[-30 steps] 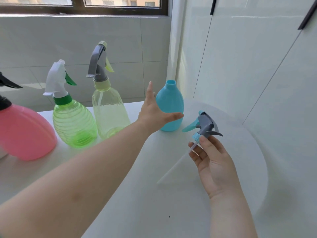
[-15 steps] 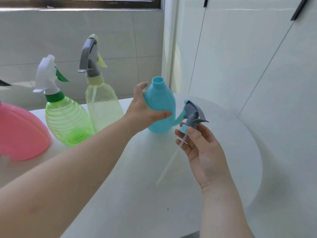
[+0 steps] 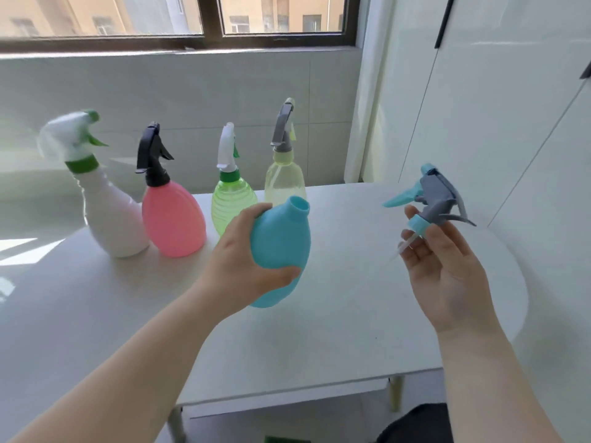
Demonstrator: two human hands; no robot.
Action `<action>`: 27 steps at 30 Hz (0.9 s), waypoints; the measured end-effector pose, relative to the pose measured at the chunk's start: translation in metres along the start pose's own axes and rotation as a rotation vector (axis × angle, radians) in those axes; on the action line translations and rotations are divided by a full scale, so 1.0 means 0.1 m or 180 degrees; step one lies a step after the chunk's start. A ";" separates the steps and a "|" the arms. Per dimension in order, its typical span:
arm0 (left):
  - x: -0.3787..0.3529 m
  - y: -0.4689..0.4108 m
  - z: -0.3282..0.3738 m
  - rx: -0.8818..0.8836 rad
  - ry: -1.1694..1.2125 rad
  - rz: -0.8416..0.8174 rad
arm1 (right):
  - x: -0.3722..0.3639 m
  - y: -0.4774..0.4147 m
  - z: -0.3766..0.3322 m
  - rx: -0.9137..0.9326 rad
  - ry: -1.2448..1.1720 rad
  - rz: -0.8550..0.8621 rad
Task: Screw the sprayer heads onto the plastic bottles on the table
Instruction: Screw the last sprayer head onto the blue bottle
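Note:
My left hand (image 3: 243, 260) grips the blue plastic bottle (image 3: 281, 251) and holds it lifted above the white table (image 3: 335, 330), tilted with its open neck toward the upper right. My right hand (image 3: 444, 270) pinches the grey and blue sprayer head (image 3: 431, 199) by its blue collar, well to the right of the bottle. The head's thin clear tube hangs down past my fingers. Bottle neck and sprayer head are apart.
Along the back of the table stand a white bottle (image 3: 108, 212), a pink bottle (image 3: 172, 215), a green bottle (image 3: 233, 199) and a pale yellow bottle (image 3: 283, 177), each with a sprayer head on. A tiled wall and window lie behind, white cabinets to the right.
My left hand closed on the blue bottle, lifted it off the table and drew it toward me. The right hand raised the sprayer head. The view shifted, showing more bottles at the left.

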State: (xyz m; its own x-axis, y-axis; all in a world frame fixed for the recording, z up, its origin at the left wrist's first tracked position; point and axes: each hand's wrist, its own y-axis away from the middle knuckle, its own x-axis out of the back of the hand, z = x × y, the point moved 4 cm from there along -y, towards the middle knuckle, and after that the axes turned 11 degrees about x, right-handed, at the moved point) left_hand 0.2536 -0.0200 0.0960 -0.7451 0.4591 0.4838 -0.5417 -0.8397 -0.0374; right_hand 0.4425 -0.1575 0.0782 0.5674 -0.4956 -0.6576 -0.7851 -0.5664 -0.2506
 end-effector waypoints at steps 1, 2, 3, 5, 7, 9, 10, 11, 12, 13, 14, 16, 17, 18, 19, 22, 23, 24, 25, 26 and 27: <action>0.06 0.05 -0.07 0.0070 -0.0031 0.0007 | -0.07 0.02 -0.03 -0.0021 -0.0035 -0.0029; 0.10 0.09 -0.13 0.0137 -0.0063 0.0007 | -0.15 0.03 -0.06 -0.0029 -0.0066 -0.0074; 0.14 0.12 -0.19 0.0200 -0.0101 0.0002 | -0.24 0.03 -0.11 -0.0021 -0.0089 -0.0134; 0.18 0.16 -0.28 0.0277 -0.0202 -0.0029 | -0.44 0.00 -0.21 0.0026 -0.0135 -0.0268; 0.20 0.18 -0.33 0.0289 -0.0299 -0.0085 | -0.63 -0.04 -0.28 0.0096 -0.0198 -0.0355; 0.22 0.20 -0.36 0.0299 -0.0294 -0.0116 | -0.78 -0.07 -0.31 0.0146 -0.0229 -0.0445; 0.22 0.21 -0.37 0.0293 -0.0299 -0.0122 | -0.84 -0.08 -0.31 0.0154 -0.0218 -0.0491; 0.23 0.21 -0.37 0.0285 -0.0318 -0.0123 | -0.89 -0.09 -0.30 0.0140 -0.0192 -0.0534; 0.23 0.21 -0.36 0.0276 -0.0332 -0.0120 | -0.94 -0.10 -0.29 0.0119 -0.0160 -0.0567; 0.23 0.21 -0.36 0.0270 -0.0333 -0.0118 | -0.98 -0.10 -0.28 0.0105 -0.0130 -0.0593; 0.23 0.21 -0.36 0.0263 -0.0322 -0.0115 | -1.00 -0.09 -0.27 0.0097 -0.0099 -0.0623; 0.24 0.21 -0.38 0.0253 -0.0284 -0.0109 | -1.04 -0.09 -0.23 0.0073 -0.0014 -0.0702; 0.25 0.21 -0.40 0.0249 -0.0260 -0.0109 | -1.04 -0.09 -0.19 0.0043 0.0041 -0.0748; 0.25 0.21 -0.41 0.0245 -0.0238 -0.0116 | -1.04 -0.08 -0.15 0.0004 0.0110 -0.0802; 0.25 0.21 -0.42 0.0238 -0.0226 -0.0132 | -1.04 -0.07 -0.11 -0.0035 0.0193 -0.0853; 0.25 0.20 -0.43 0.0198 -0.0226 -0.0162 | -1.06 -0.05 0.03 -0.0124 0.0472 -0.0982; 0.25 0.20 -0.44 0.0175 -0.0229 -0.0148 | -1.07 -0.04 0.08 -0.0146 0.0606 -0.1037; 0.25 0.20 -0.44 0.0156 -0.0234 -0.0126 | -1.09 -0.02 0.13 -0.0165 0.0758 -0.1113; 0.25 0.20 -0.45 0.0140 -0.0237 -0.0101 | -1.12 0.01 0.18 -0.0179 0.0908 -0.1214; 0.25 0.20 -0.46 0.0124 -0.0236 -0.0076 | -1.15 0.05 0.24 -0.0186 0.1065 -0.1354; 0.25 0.21 -0.47 0.0105 -0.0231 -0.0053 | -1.18 0.09 0.30 -0.0188 0.1234 -0.1529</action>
State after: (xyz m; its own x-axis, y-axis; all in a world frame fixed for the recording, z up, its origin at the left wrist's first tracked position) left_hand 0.2050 -0.0118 0.0661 -0.7053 0.4519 0.5461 -0.5398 -0.8418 -0.0006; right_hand 0.3607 -0.0845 0.1317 0.9117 -0.3730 -0.1724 -0.4107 -0.8156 -0.4075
